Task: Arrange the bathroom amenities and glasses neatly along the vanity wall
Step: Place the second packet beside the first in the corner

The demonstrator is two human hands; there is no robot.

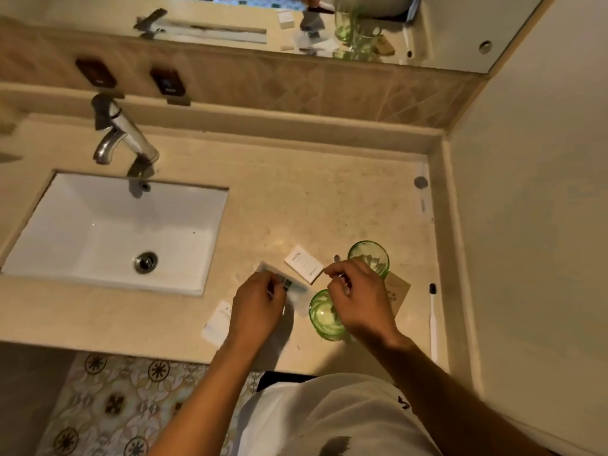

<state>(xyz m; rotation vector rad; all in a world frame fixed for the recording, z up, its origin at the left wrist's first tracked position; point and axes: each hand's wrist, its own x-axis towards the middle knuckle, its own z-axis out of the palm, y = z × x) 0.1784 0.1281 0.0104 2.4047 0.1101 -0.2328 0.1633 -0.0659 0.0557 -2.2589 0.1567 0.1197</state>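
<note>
Two green glasses stand on the beige vanity top [296, 199]: one [368, 258] farther back, one [324, 317] near the front edge. A small white box [302, 263] lies between them and the sink. My left hand [260, 304] grips a clear plastic wrapper [297, 292] with a dark end. My right hand [358, 297] pinches a thin toothbrush [337, 259] over the near glass. A white sachet [218, 320] lies left of my left hand. A tan packet [398, 291] peeks out under my right hand. A second white toothbrush [433, 317] lies along the right wall.
A white sink [108, 232] with a chrome tap [121, 133] fills the left. A mirror [263, 24] runs above the tiled back wall. The right wall [526, 225] borders the counter. A patterned floor [125, 406] shows below the front edge.
</note>
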